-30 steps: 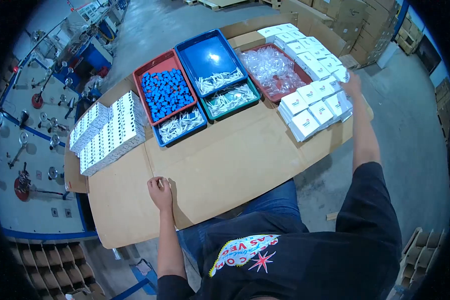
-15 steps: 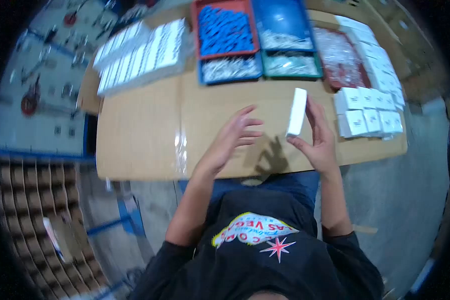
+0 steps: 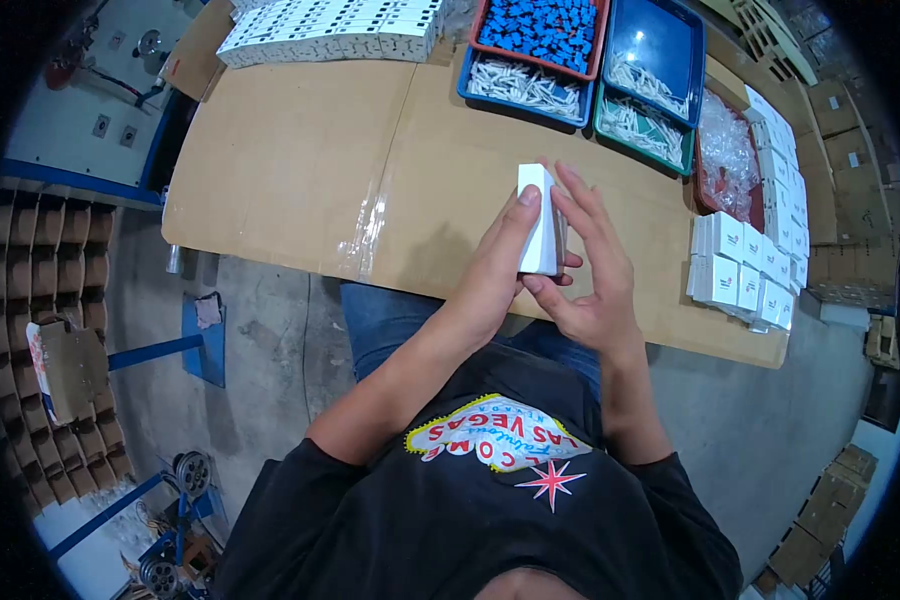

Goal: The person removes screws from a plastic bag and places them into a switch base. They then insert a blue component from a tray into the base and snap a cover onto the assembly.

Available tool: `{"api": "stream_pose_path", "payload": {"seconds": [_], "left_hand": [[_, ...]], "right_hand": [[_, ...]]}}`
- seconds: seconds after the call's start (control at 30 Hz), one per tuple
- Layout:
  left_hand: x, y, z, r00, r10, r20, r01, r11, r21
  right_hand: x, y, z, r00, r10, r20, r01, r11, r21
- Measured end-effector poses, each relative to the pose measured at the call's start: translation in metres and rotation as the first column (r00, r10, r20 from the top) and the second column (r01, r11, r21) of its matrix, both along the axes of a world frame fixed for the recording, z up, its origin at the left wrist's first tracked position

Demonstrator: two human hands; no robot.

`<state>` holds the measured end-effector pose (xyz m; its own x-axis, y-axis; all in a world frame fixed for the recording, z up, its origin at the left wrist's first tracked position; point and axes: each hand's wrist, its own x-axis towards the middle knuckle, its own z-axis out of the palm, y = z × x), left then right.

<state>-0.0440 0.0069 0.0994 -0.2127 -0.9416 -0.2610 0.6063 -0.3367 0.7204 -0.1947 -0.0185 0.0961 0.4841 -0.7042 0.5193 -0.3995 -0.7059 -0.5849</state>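
A slim white box (image 3: 537, 222) stands on end between my two hands, above the near part of the cardboard-covered table (image 3: 280, 170). My left hand (image 3: 500, 255) grips it from the left, thumb pressed along its face and fingers behind. On the other side, my right hand (image 3: 598, 270) has its thumb at the lower end and its fingers curved along the right edge. What lies behind the box is partly hidden.
Stacked white boxes (image 3: 745, 265) stand at the right, beside a red tray of clear plastic (image 3: 727, 155). Farther back are blue pieces (image 3: 540, 30), a blue tray of white pieces (image 3: 525, 88) and a green tray (image 3: 642, 135). White box rows (image 3: 330, 30) sit back left.
My left hand has come across from open space and closed on the white box. The box and my right hand have moved left. The view has shifted and turned.
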Motion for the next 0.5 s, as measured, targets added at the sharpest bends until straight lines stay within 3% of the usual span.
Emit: {"api": "stream_pose_path", "payload": {"seconds": [0.03, 0.1, 0.23, 0.33, 0.4, 0.5], "left_hand": [[-0.001, 0.002, 0.002, 0.999, 0.042, 0.016, -0.042, 0.999, 0.022], [-0.006, 0.005, 0.006, 0.995, 0.096, 0.009, -0.096, 0.995, 0.030], [-0.010, 0.006, 0.003, 0.980, 0.195, 0.034, -0.194, 0.981, -0.028], [-0.015, 0.007, 0.002, 0.962, 0.257, 0.087, -0.246, 0.962, -0.120], [-0.016, 0.013, 0.010, 0.967, 0.237, 0.088, -0.231, 0.970, -0.075], [-0.020, 0.019, 0.021, 0.970, 0.220, 0.099, -0.217, 0.975, -0.035]], "right_hand": [[0.002, 0.000, 0.000, 1.000, 0.001, -0.011, -0.001, 1.000, 0.002], [0.007, -0.003, -0.001, 0.981, 0.111, 0.162, -0.124, 0.989, 0.075], [0.011, -0.008, -0.010, 0.984, 0.140, 0.108, -0.137, 0.990, -0.039], [0.016, -0.004, -0.017, 0.983, 0.114, 0.141, -0.108, 0.993, -0.050], [0.018, -0.003, -0.025, 0.985, 0.053, 0.163, -0.026, 0.986, -0.167], [0.020, 0.001, -0.023, 0.965, 0.060, 0.255, -0.027, 0.991, -0.134]]}}
